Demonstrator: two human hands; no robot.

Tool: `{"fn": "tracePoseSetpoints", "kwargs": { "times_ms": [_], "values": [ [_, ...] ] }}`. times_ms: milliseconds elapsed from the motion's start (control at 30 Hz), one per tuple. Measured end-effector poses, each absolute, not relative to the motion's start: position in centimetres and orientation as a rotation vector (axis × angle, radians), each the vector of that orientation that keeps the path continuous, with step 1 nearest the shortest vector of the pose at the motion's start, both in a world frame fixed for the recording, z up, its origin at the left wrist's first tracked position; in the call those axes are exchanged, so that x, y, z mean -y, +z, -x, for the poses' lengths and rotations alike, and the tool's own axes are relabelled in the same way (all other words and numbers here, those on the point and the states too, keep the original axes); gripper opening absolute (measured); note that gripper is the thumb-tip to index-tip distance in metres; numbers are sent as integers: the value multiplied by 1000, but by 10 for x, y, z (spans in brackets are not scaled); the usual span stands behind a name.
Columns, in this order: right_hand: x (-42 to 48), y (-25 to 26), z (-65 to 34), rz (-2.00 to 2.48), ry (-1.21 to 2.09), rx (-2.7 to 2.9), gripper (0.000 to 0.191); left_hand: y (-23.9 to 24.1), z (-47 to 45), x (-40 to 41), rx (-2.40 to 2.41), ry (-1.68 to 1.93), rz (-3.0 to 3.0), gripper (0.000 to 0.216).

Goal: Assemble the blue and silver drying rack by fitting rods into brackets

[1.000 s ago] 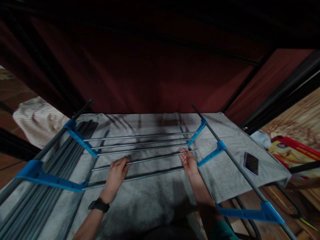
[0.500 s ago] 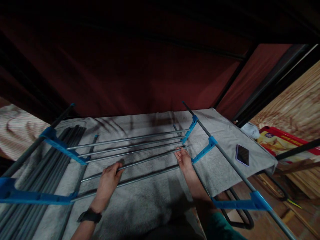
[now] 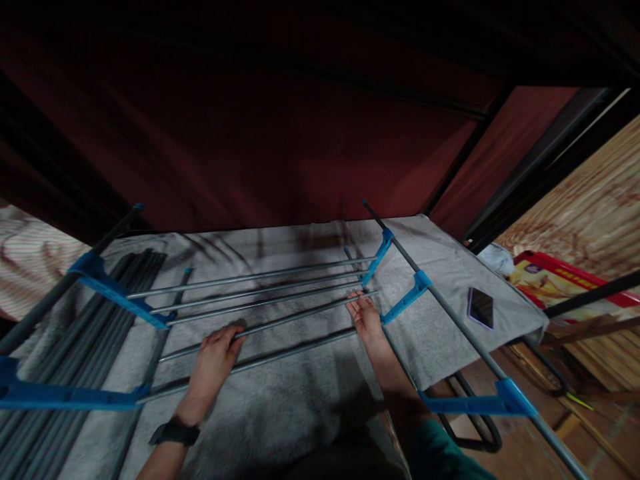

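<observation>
A partly built rack lies on a grey cloth (image 3: 310,393): thin steel rods run between blue plastic brackets (image 3: 120,298) on grey side poles. My left hand (image 3: 213,360), with a black watch on its wrist, is closed round one loose steel rod (image 3: 290,318) near its left end. My right hand (image 3: 367,319) pinches the same rod's right end, close to a blue bracket (image 3: 406,299) on the right pole. Another rod (image 3: 280,352) lies just nearer to me.
A bundle of grey poles (image 3: 75,373) lies along the left of the cloth. A phone (image 3: 481,308) rests on the cloth at the right. A red box (image 3: 560,283) and wooden boards sit further right. Dark red fabric hangs behind.
The view has swung a little to the right, so the rack and both hands sit further left. Both hands keep hold of the same rod.
</observation>
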State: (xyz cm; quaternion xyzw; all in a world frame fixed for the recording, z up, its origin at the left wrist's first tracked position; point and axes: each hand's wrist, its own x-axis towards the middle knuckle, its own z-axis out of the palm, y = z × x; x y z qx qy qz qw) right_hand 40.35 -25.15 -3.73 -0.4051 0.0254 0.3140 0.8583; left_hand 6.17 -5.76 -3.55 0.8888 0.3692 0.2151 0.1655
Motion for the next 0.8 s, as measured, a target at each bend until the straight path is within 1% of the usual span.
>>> {"fn": "tracePoseSetpoints", "kwargs": {
  "times_ms": [233, 300, 467, 633, 800],
  "values": [
    [250, -38, -404, 859, 661, -55, 18, -32, -61, 60, -1094, 628, -2524, 23],
    [250, -39, -405, 873, 665, -51, 17, -32, -61, 60, -1074, 625, -2541, 24],
    [253, -38, -403, 860, 658, 11, 9, -38, -59, 58, -1045, 639, -2583, 31],
    [253, -39, -403, 885, 655, 11, 11, -46, -58, 55, -1005, 676, -2561, 32],
    [252, -43, -406, 901, 651, -20, 14, -46, -59, 55, -1041, 684, -2527, 28]
  ]
}}
